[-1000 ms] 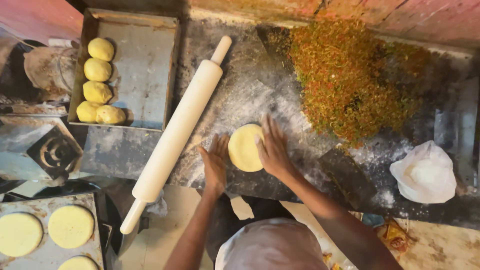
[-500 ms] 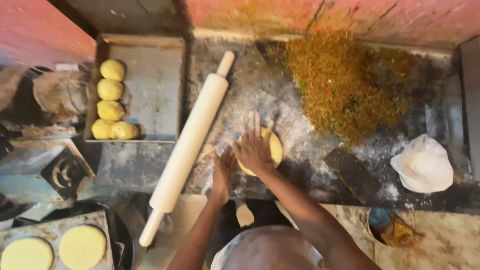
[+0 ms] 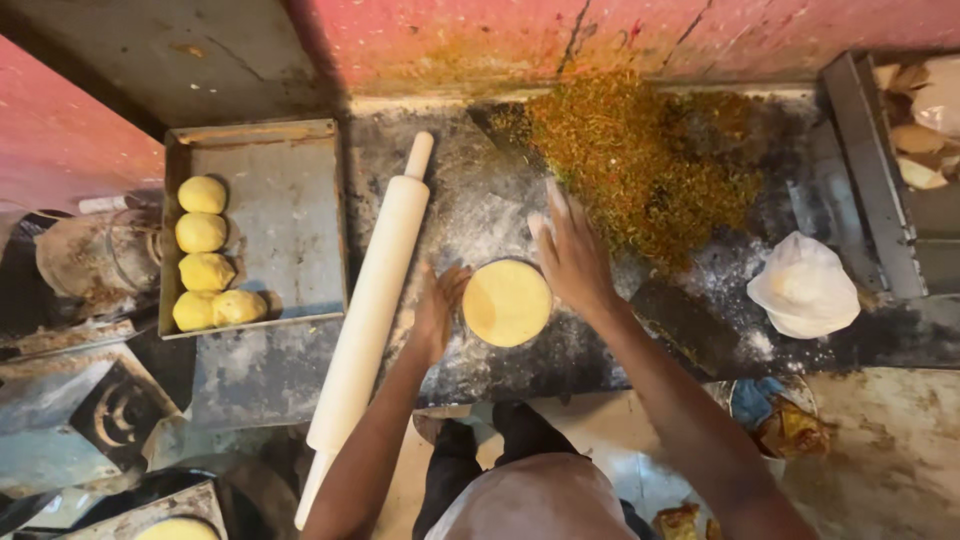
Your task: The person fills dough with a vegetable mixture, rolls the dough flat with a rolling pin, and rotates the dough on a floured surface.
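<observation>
Flat round yellow dough disc [image 3: 507, 301] lies mid-counter [image 3: 470, 215], near the front edge. Left hand [image 3: 437, 308] touches its left rim, fingers loosely open, empty. Right hand [image 3: 572, 255], spread wide and empty, reaches toward the yellow-green shredded filling heap [image 3: 640, 165] at the back edge; filling step looks in hand, next needs a pinch onto the disc.

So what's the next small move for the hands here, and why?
Probably the right hand reaches on into the spiced filling heap: its fingers already point at the heap's edge, and the flattened dough disc lies bare on the floured slab, steadied by the left hand.
</observation>
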